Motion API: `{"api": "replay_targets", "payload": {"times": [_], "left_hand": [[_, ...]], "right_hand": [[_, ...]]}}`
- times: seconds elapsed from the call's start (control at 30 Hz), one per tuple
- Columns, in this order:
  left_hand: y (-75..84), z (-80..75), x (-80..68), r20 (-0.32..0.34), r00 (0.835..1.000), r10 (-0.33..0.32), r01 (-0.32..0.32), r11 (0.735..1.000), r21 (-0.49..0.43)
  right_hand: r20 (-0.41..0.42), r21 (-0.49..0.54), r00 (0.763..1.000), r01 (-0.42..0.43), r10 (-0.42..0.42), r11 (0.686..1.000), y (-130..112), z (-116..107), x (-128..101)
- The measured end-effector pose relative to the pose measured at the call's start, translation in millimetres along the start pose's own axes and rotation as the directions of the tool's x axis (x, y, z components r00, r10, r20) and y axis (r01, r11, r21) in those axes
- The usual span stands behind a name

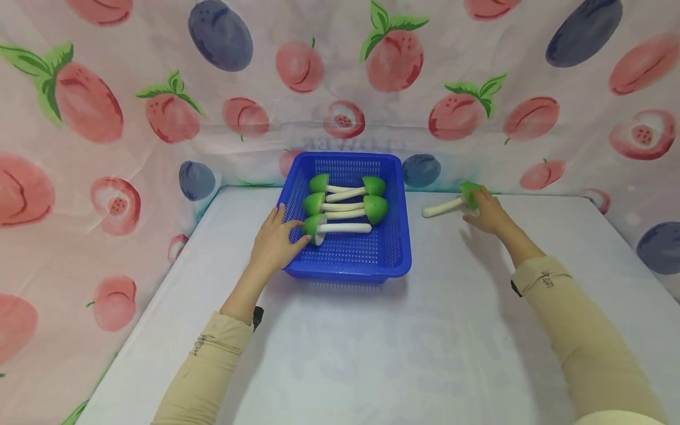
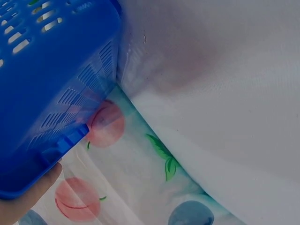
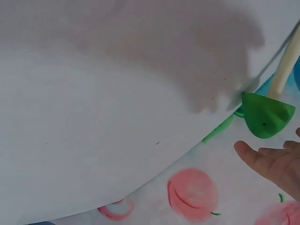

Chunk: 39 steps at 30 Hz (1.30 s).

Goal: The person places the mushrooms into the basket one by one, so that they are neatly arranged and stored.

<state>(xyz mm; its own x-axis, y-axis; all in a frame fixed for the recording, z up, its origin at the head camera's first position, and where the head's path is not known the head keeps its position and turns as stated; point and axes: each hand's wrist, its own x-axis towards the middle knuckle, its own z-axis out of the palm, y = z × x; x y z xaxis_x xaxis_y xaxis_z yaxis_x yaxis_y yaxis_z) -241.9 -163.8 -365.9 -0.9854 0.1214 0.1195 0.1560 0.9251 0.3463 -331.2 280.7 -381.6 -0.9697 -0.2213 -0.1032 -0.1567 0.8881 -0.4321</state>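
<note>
Several toy mushrooms with green caps and pale stems lie in a blue plastic basket (image 1: 350,274). My left hand (image 1: 273,239) is at the basket's left rim, thumb and forefinger spread by the cap of the nearest mushroom (image 1: 345,228). In the left wrist view, a straight finger (image 2: 44,185) lies along the basket's outer edge. Another mushroom (image 1: 443,208) is right of the basket, near the table's back edge. My right hand (image 1: 489,213) reaches its green cap, overlapping it in the head view. In the right wrist view, extended fingers (image 3: 262,161) show just beside the cap (image 3: 267,117).
The basket stands on a white-covered table (image 1: 350,354) near its back edge. A fruit-printed sheet (image 1: 340,59) hangs behind the table and runs down its left side.
</note>
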Motion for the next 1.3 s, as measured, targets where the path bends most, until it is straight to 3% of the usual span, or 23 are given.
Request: {"api": "replay_targets", "payload": {"times": [0.3, 0.6, 0.87, 1.0, 1.3], "left_hand": [[0.1, 2.8, 2.0, 0.007, 1.0, -0.002, 0.002, 1.0, -0.009], [2.9, 3.6, 1.9, 0.007, 1.0, -0.005, 0.005, 1.0, -0.018], [2.2, 0.1, -3.8, 0.014, 1.0, -0.011, 0.011, 1.0, -0.017], [-0.3, -2.8, -5.0, 0.008, 1.0, -0.006, 0.006, 1.0, -0.007], [1.7, -1.7, -1.4, 0.013, 1.0, -0.005, 0.005, 1.0, -0.017]], "right_hand": [[0.066, 0.008, 0.998, -0.024, 0.024, 1.0, 7.3, -3.1, 3.9], [-0.102, -0.053, 0.988, -0.12, 0.114, 0.991, 4.8, -3.5, 1.3], [-0.096, -0.016, 0.99, -0.103, 0.101, 0.995, 8.4, -3.3, -3.7], [-0.158, -0.012, 0.985, -0.069, 0.067, 0.998, 10.7, -2.2, -6.6], [-0.222, -0.042, 0.971, -0.095, 0.083, 0.995, 20.8, -13.6, -15.5]]}}
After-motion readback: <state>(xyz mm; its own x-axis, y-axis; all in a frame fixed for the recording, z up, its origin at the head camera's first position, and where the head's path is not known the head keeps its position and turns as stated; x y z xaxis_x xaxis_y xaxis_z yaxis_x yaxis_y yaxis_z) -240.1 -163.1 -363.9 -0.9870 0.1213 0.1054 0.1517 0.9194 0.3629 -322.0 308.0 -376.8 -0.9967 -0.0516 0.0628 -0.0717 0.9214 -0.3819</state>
